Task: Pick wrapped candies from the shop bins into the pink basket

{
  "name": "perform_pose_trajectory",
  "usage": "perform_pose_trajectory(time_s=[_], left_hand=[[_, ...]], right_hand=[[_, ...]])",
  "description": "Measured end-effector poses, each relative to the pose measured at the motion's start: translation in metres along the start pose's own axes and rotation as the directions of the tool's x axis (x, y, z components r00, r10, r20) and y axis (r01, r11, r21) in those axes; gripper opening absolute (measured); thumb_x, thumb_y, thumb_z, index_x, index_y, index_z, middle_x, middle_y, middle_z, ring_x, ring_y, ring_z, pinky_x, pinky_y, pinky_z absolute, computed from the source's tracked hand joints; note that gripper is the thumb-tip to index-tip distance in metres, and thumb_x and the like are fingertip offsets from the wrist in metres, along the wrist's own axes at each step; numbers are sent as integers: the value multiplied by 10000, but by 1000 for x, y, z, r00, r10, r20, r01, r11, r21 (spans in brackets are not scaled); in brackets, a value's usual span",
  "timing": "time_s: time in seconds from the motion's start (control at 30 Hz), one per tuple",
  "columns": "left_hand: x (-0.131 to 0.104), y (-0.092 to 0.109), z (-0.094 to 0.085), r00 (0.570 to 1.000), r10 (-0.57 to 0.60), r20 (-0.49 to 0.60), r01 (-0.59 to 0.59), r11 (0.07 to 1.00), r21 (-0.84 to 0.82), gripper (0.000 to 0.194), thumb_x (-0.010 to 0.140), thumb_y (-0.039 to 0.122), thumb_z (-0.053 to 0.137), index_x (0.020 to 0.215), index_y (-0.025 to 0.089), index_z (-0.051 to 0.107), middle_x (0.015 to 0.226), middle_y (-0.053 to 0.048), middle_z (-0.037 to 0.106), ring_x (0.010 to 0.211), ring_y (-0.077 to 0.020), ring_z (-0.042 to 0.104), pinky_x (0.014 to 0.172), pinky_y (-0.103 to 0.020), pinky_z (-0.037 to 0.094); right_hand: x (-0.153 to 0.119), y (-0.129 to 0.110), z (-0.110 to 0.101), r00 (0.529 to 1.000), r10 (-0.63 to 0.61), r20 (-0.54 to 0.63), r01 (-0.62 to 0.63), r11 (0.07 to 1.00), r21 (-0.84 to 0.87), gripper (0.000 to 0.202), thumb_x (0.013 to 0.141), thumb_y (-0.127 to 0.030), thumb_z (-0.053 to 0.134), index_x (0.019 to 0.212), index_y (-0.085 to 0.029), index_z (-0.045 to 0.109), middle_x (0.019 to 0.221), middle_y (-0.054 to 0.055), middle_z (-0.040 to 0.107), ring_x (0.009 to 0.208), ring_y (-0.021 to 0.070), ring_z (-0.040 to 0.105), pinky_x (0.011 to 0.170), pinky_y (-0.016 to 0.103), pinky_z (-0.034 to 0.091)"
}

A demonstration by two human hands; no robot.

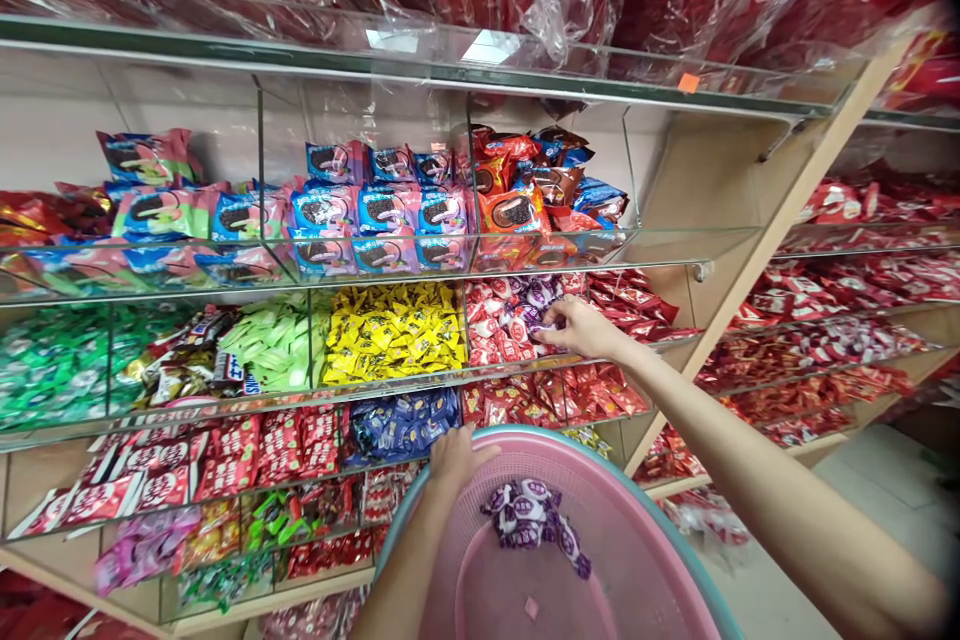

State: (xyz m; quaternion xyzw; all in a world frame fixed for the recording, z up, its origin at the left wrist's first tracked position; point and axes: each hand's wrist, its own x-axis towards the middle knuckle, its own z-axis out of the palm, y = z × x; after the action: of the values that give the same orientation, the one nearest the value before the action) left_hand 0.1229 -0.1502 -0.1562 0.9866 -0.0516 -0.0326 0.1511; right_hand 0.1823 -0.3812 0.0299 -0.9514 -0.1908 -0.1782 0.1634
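The person's right forearm stretches in from the lower corner, close by, and beside it sits a pink basin (pixel 637 560) edged in teal. A small heap of purple-and-white candies (pixel 525 515) lies in the basin, toward its far side, near the left thumb but not touching it. The left hand (pixel 454 460) grasps the basin's rim, fingers over the edge and thumb along the inside.

The right hand (pixel 577 328) is up at the glass-fronted shelf, fingers curled inward, with the tips right at more purple-wrapped candies (pixel 538 292) in the compartment. Those pieces lie just beyond and to the left of the fingertips; whether one is already pinched between thumb and finger, I can't tell from here. Red-and-white candies (pixel 484 320) share that compartment, next to the purple ones. Yellow candies (pixel 394 330) fill the section to the left, blue packets (pixel 401 425) lie on the level below, and cookie packets (pixel 386 210) stand stacked above.
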Motion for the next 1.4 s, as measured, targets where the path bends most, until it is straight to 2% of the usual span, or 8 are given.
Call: perform_pose_trajectory(time_s=[0.23, 0.4, 0.6, 0.73, 0.83, 1.03, 1.27, 1.4], left_hand=[[3, -1, 3, 1000, 18, -16, -18, 1000, 8, 664, 741, 693, 439, 1194, 221, 550, 1050, -121, 661, 1002, -286, 599, 835, -367, 452], [4, 1, 2, 1000, 10, 5, -10, 1000, 28, 696, 730, 725, 413, 1186, 217, 552, 1059, -128, 657, 1004, -289, 600, 835, -368, 454], [2, 2, 1, 1000, -14, 9, 14, 999, 49, 721, 735, 747, 366, 1191, 220, 549, 1073, -131, 650, 1011, -285, 595, 837, -364, 448], [1, 3, 0, 1000, -19, 11, 19, 999, 37, 720, 732, 745, 374, 1186, 218, 560, 1059, -135, 656, 1000, -292, 600, 828, -366, 448], [2, 3, -1, 1000, -4, 17, 4, 1000, 29, 707, 740, 742, 356, 1166, 221, 571, 1049, -134, 661, 992, -291, 604, 821, -367, 449], [3, 2, 0, 1000, 2, 14, -2, 1000, 22, 685, 755, 729, 348, 1167, 227, 565, 1052, -129, 663, 992, -286, 607, 816, -365, 453], [1, 4, -3, 1000, 4, 24, -5, 999, 34, 662, 752, 725, 365, 1097, 211, 598, 1037, -139, 664, 983, -300, 609, 810, -382, 457], [2, 2, 0, 1000, 4, 6, -5, 1000, 22, 700, 732, 736, 388, 1164, 215, 569, 1057, -136, 657, 997, -296, 602, 823, -374, 453]], right_hand=[[-10, 7, -13, 991, 41, -130, -29, 995, 93, 328, 677, -508, 632, 730, -186, 597, 729, 6, 546, 615, 131, 478, 588, 251, 370], [-60, -18, -19, 986, 50, -158, -1, 956, 295, 319, 725, -509, 617, 755, -192, 596, 756, 16, 563, 657, 139, 488, 608, 260, 377], [-143, -30, 54, 981, 31, 189, -121, 867, 483, 258, 737, -439, 635, 757, -185, 589, 775, 9, 565, 729, 147, 523, 666, 268, 410], [-184, -18, 111, 924, 137, 358, -279, 881, 383, 176, 707, -337, 649, 731, -183, 567, 779, 8, 561, 734, 153, 521, 655, 266, 413], [-204, -18, 130, 896, 116, 428, -257, 922, 289, 152, 674, -270, 652, 772, -199, 559, 833, 9, 572, 777, 165, 537, 680, 268, 408], [-216, -27, 144, 851, 22, 526, -112, 984, 140, 203, 674, -315, 648, 824, -213, 555, 941, 31, 564, 846, 195, 555, 700, 280, 401], [-220, -32, 152, 870, 106, 481, -102, 994, -36, 163, 709, -223, 576, 865, -218, 527, 1037, 57, 540, 893, 219, 564, 658, 287, 412], [-210, -42, 134, 891, 111, 439, -124, 992, 2, 230, 739, -304, 596, 931, -223, 498, 1001, 55, 549, 821, 219, 572, 631, 301, 420]])
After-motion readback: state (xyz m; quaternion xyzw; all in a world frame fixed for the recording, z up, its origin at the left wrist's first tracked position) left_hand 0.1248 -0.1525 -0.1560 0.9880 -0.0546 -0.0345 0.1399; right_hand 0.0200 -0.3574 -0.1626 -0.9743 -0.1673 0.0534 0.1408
